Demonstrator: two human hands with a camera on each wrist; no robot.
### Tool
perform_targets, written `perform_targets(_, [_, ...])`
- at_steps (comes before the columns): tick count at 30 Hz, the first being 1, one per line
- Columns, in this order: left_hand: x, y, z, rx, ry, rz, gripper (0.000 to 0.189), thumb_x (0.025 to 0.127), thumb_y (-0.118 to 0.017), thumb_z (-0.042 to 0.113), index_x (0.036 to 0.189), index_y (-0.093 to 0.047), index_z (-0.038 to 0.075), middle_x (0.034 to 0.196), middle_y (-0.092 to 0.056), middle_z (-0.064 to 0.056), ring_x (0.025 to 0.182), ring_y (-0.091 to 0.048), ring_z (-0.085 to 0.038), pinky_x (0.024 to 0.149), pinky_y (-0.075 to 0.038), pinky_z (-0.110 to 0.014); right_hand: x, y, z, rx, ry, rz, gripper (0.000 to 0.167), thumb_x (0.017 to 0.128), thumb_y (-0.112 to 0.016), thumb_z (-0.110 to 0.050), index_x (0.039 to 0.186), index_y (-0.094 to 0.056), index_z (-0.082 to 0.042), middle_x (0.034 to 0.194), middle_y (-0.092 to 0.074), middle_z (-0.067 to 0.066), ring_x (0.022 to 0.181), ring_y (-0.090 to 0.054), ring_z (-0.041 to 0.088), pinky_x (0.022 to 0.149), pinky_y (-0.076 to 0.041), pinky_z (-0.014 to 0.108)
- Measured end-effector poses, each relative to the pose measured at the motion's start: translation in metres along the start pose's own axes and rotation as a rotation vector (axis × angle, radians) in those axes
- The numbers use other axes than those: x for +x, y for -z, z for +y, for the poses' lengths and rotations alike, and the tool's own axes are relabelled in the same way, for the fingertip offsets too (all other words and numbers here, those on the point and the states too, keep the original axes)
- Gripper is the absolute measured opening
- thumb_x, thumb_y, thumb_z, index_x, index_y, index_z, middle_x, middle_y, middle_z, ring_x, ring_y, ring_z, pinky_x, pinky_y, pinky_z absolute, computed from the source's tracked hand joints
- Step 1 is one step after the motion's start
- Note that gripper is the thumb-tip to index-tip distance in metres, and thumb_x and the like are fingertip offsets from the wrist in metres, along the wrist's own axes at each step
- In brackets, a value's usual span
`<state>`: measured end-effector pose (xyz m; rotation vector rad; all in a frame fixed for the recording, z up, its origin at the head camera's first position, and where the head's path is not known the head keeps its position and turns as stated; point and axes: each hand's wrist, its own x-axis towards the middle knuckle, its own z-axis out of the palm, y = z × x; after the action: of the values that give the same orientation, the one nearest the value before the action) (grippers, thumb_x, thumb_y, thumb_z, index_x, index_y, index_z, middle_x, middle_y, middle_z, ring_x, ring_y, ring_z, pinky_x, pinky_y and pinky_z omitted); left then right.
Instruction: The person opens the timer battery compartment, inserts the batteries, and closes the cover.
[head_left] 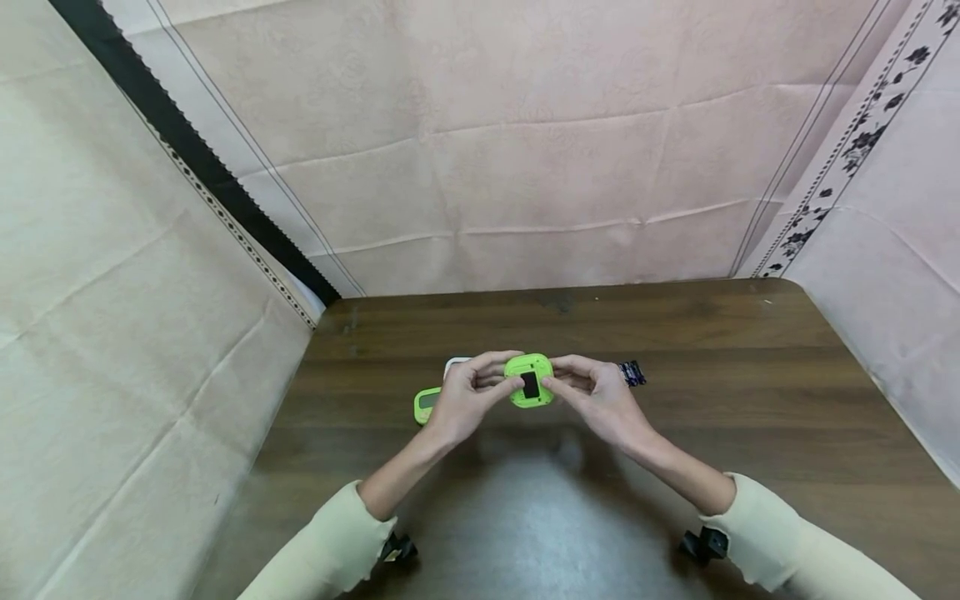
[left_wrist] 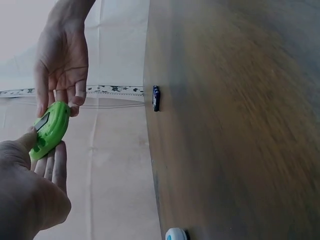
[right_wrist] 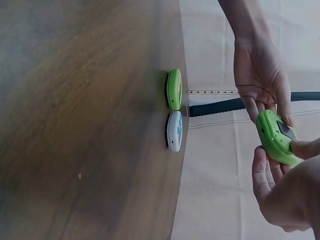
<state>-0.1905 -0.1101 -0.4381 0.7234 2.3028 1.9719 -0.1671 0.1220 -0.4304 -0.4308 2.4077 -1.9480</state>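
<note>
My left hand (head_left: 467, 402) and right hand (head_left: 606, 403) hold a lime-green rounded gadget (head_left: 536, 364) between them, above the table. A dark rectangle, on the side facing me, shows between my two thumbs. Fingers of both hands support it from behind. In the left wrist view, the green gadget (left_wrist: 56, 125) is tilted, with my left thumb on its face. The right wrist view shows its rounded edge (right_wrist: 270, 135) pinched by my right thumb and fingers. Its exact kind cannot be told.
Left of my hands lie another green gadget with a grey display (head_left: 426, 403) and a white one (right_wrist: 174, 131), side by side on the wooden table (head_left: 675, 333). A small dark blue packet-like item (head_left: 634, 373) lies behind my right hand. Cloth hangs around the table.
</note>
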Motion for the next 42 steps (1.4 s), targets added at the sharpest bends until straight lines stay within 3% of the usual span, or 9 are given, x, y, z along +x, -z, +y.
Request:
perform_targets(4, [-0.002, -0.003, 0.001, -0.004, 0.041, -0.039, 0.039, 0.097, -0.079, 0.008, 0.135, -0.07, 0.005, 0.118, -0.078, -0.012, 0.105, -0.077, -0.025, 0.088, -0.064, -0.034, -0.002, 0.0, -0.001, -0.016, 0.01, 0.036, 0.031, 0.101, -0.076, -0.015, 0.129, -0.072, -0.001, 0.11, -0.078, 0.012, 0.096, -0.078, 0.022, 0.082, -0.063, 0.026])
perform_targets(13, [-0.002, -0.006, 0.005, 0.055, 0.039, -0.018, 0.034, 0.094, -0.082, 0.008, 0.127, -0.073, 0.005, 0.113, -0.079, -0.012, 0.101, -0.078, -0.023, 0.086, -0.064, -0.033, -0.004, 0.001, -0.002, -0.091, 0.04, 0.061, 0.029, 0.098, -0.081, -0.019, 0.124, -0.076, -0.008, 0.106, -0.08, 0.005, 0.091, -0.077, 0.018, 0.079, -0.064, 0.028])
perform_targets(20, [-0.004, -0.01, 0.007, 0.104, 0.034, -0.008, 0.031, 0.093, -0.083, 0.009, 0.124, -0.075, 0.006, 0.11, -0.08, -0.01, 0.097, -0.079, -0.021, 0.083, -0.064, -0.031, -0.007, -0.006, 0.006, -0.239, 0.249, 0.151, 0.029, 0.095, -0.08, -0.005, 0.123, -0.076, 0.001, 0.104, -0.078, 0.006, 0.093, -0.077, 0.02, 0.08, -0.065, 0.032])
perform_targets(23, [-0.005, -0.011, 0.008, 0.114, 0.027, -0.003, 0.032, 0.093, -0.083, 0.008, 0.124, -0.075, 0.005, 0.11, -0.08, -0.01, 0.097, -0.079, -0.021, 0.083, -0.064, -0.03, -0.008, -0.008, 0.008, -0.26, 0.292, 0.175, 0.029, 0.095, -0.08, -0.003, 0.123, -0.076, 0.002, 0.103, -0.077, 0.005, 0.093, -0.077, 0.02, 0.079, -0.065, 0.035])
perform_targets(33, [-0.005, -0.015, 0.008, 0.193, 0.019, 0.036, 0.034, 0.093, -0.084, 0.008, 0.124, -0.074, 0.003, 0.111, -0.08, -0.012, 0.098, -0.079, -0.021, 0.083, -0.064, -0.028, -0.008, -0.01, 0.01, -0.318, 0.29, 0.215, 0.03, 0.093, -0.082, -0.003, 0.123, -0.077, 0.002, 0.101, -0.078, 0.005, 0.091, -0.076, 0.018, 0.072, -0.059, 0.021])
perform_targets(42, [-0.006, -0.019, 0.006, 0.252, 0.014, 0.058, 0.034, 0.093, -0.083, 0.009, 0.125, -0.073, 0.003, 0.111, -0.08, -0.012, 0.098, -0.079, -0.02, 0.082, -0.063, -0.026, -0.006, -0.012, 0.014, -0.331, 0.262, 0.224, 0.03, 0.094, -0.081, -0.004, 0.123, -0.077, 0.001, 0.102, -0.079, 0.005, 0.09, -0.076, 0.017, 0.069, -0.055, 0.02])
